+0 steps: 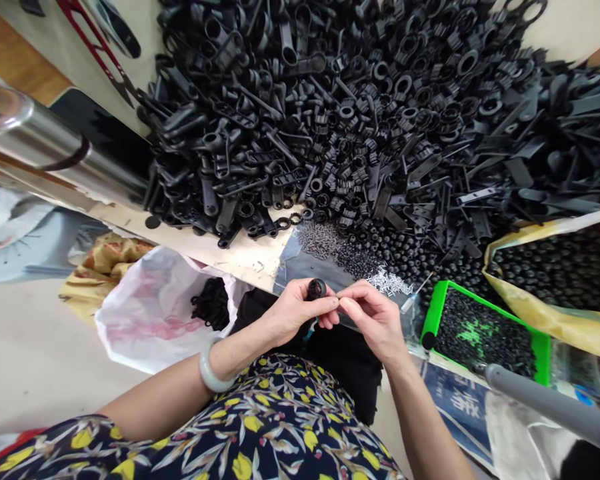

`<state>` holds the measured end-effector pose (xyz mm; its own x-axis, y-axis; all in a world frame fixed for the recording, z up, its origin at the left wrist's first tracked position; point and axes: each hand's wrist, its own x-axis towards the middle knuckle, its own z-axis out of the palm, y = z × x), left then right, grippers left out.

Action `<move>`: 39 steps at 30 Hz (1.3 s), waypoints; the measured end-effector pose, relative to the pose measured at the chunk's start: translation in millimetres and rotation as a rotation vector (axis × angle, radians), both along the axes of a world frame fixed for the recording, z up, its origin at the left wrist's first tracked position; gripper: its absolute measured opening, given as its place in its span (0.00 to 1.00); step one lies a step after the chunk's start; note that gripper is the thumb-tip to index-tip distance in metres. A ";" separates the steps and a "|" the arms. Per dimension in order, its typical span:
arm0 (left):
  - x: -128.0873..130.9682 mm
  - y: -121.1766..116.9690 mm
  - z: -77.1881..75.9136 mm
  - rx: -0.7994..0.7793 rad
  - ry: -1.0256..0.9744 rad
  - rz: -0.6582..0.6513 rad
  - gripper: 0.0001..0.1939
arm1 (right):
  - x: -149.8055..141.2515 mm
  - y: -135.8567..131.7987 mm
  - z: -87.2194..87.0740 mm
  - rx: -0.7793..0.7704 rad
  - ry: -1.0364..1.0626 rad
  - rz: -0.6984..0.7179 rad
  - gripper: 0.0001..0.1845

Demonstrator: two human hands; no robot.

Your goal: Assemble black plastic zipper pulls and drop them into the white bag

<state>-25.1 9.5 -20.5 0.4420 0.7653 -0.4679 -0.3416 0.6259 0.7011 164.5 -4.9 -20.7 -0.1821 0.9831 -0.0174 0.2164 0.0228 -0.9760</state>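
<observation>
My left hand [300, 310] is closed around a black plastic part with a round ring end [317, 289], which shows above the fingers. Thumb and forefinger of my right hand [373, 313] pinch together right beside it, at the left fingertips. Whatever the right fingers hold is too small to make out. Just beyond the hands lie a pile of tiny grey pieces [323, 240], small black pieces [360, 257] and a heap of short silver pins [389, 281]. A thin screwdriver-like tool with a clear handle [410, 303] rests to the right.
A large heap of black plastic parts [330, 100] covers the table. On the right are a green tray [543, 353] of small black pieces and a yellow sack [530, 293]. On the left stand a steel flask [55, 140] and a white bag [145, 307] holding black parts.
</observation>
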 end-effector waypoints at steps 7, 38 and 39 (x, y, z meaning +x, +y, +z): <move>11.4 3.7 7.9 -0.134 -0.068 0.121 0.15 | -9.4 -13.8 -8.6 0.248 -0.142 -0.148 0.14; -9.3 -13.0 20.7 -0.181 -0.117 -0.064 0.32 | 4.9 -18.8 -11.4 0.353 -0.211 -0.149 0.13; -9.9 -15.2 19.1 -0.166 -0.058 -0.069 0.36 | 3.5 -19.5 -10.3 0.386 -0.227 -0.123 0.14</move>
